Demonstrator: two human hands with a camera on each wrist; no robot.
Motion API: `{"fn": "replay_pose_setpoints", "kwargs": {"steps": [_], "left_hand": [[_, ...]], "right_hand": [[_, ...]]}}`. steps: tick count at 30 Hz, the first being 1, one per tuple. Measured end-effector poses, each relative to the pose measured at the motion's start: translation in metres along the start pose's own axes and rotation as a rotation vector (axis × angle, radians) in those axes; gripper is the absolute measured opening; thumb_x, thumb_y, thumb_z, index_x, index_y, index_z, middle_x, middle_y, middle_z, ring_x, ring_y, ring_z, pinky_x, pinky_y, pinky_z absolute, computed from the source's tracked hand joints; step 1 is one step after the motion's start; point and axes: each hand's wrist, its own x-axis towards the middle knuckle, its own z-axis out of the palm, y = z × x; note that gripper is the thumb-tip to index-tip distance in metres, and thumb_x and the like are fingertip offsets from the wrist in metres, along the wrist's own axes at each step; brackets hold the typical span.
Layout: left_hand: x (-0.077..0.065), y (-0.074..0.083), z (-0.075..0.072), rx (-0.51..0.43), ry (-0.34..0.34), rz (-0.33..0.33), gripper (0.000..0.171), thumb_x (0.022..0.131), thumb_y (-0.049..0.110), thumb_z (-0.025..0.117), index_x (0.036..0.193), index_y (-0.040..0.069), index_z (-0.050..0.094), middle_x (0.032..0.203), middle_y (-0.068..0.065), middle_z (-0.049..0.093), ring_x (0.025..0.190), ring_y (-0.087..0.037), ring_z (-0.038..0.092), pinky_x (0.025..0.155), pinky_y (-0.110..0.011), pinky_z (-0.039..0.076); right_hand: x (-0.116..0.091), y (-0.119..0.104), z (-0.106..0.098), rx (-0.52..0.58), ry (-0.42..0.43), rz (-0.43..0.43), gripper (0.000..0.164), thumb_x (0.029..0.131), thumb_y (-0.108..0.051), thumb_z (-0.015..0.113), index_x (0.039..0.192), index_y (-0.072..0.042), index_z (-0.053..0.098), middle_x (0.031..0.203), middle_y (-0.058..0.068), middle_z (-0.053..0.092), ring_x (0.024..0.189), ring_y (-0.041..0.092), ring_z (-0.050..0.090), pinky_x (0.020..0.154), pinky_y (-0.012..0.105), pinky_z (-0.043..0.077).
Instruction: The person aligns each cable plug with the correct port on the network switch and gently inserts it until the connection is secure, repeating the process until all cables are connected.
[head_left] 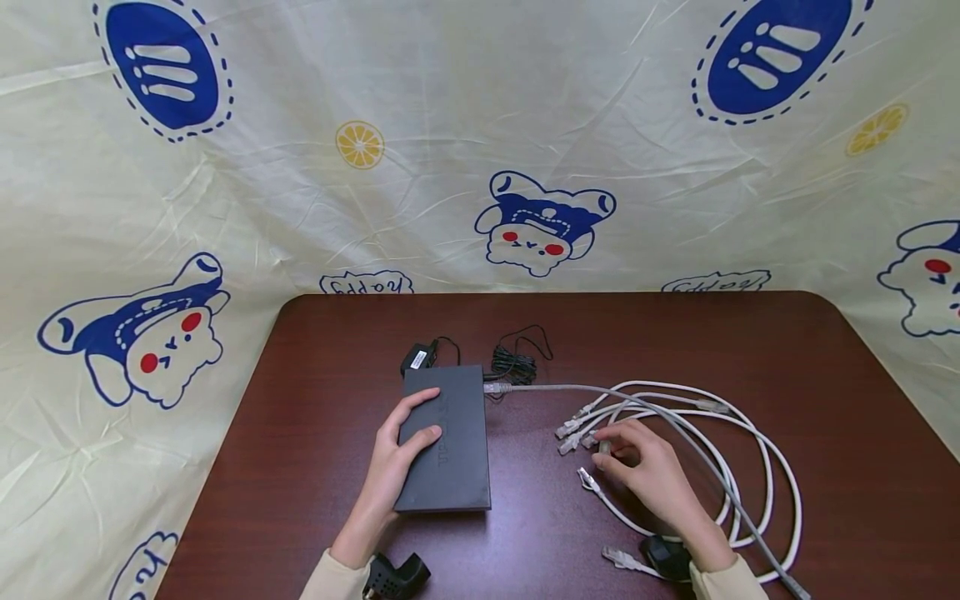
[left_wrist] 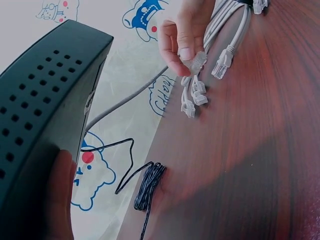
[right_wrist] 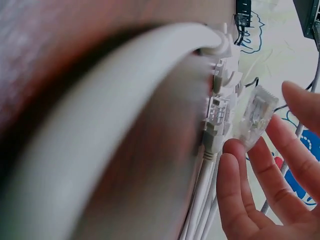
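A dark grey network switch (head_left: 453, 454) is gripped at its left side by my left hand (head_left: 399, 450), two digits lying over its top face. In the left wrist view, the switch's vented side (left_wrist: 30, 95) looms close. A grey network cable (head_left: 555, 387) is plugged into its right edge. My right hand (head_left: 651, 469) pinches a clear network plug (right_wrist: 259, 114) between its fingertips, over the ends of the white network cables (head_left: 768, 467). Several plugs (left_wrist: 195, 95) of those cables lie just beyond that hand. Whether a cable runs from the pinched plug is not visible.
Behind the switch are a black power adapter (head_left: 418, 358) and a bundled black cord (head_left: 513, 364). Loose plugs (head_left: 622, 559) lie near the right forearm. The brown table (head_left: 330, 350) meets a patterned cloth (head_left: 420, 217) at its back edge.
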Motion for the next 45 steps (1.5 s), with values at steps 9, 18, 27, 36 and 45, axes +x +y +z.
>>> {"fn": "replay_pose_setpoints", "kwargs": {"steps": [9, 18, 27, 36, 45], "left_hand": [[-0.001, 0.0, 0.001, 0.004, 0.004, -0.002, 0.042, 0.091, 0.013, 0.062, 0.133, 0.018, 0.056, 0.14, -0.009, 0.04, 0.113, -0.03, 0.042, 0.084, -0.039, 0.04], [-0.001, -0.001, 0.001, 0.006, 0.0, 0.005, 0.042, 0.091, 0.013, 0.062, 0.133, 0.018, 0.056, 0.14, -0.009, 0.04, 0.115, -0.03, 0.041, 0.086, -0.039, 0.039], [-0.001, -0.002, 0.001, -0.003, 0.0, 0.005, 0.042, 0.091, 0.012, 0.062, 0.133, 0.018, 0.056, 0.14, -0.009, 0.04, 0.116, -0.03, 0.041, 0.087, -0.039, 0.038], [0.0, -0.003, 0.001, -0.024, -0.003, 0.01, 0.042, 0.09, 0.012, 0.063, 0.132, 0.017, 0.057, 0.138, -0.009, 0.042, 0.116, -0.029, 0.041, 0.089, -0.039, 0.037], [-0.001, -0.003, 0.001, -0.014, -0.01, 0.018, 0.043, 0.091, 0.013, 0.063, 0.133, 0.017, 0.056, 0.141, -0.008, 0.041, 0.118, -0.029, 0.04, 0.091, -0.04, 0.035]], "right_hand": [[0.003, -0.004, 0.002, -0.015, 0.007, -0.057, 0.03, 0.066, 0.001, 0.084, 0.091, -0.005, 0.07, 0.097, -0.003, 0.059, 0.079, 0.009, 0.054, 0.067, 0.024, 0.05], [0.005, -0.014, 0.003, 0.003, 0.022, -0.145, 0.037, 0.061, 0.003, 0.086, 0.092, -0.006, 0.068, 0.097, -0.004, 0.059, 0.079, 0.007, 0.053, 0.069, 0.019, 0.046], [0.009, -0.022, 0.006, 0.095, 0.068, -0.176, 0.042, 0.063, 0.025, 0.071, 0.094, -0.003, 0.066, 0.096, 0.001, 0.062, 0.082, 0.008, 0.056, 0.071, 0.017, 0.048], [0.013, -0.045, 0.003, 0.13, 0.123, -0.188, 0.036, 0.067, 0.025, 0.07, 0.094, 0.002, 0.066, 0.092, 0.011, 0.064, 0.08, 0.011, 0.058, 0.072, 0.017, 0.047], [0.013, -0.031, 0.003, 0.148, 0.067, -0.224, 0.035, 0.076, 0.016, 0.069, 0.104, -0.005, 0.069, 0.099, 0.003, 0.067, 0.089, 0.008, 0.057, 0.077, 0.019, 0.044]]}}
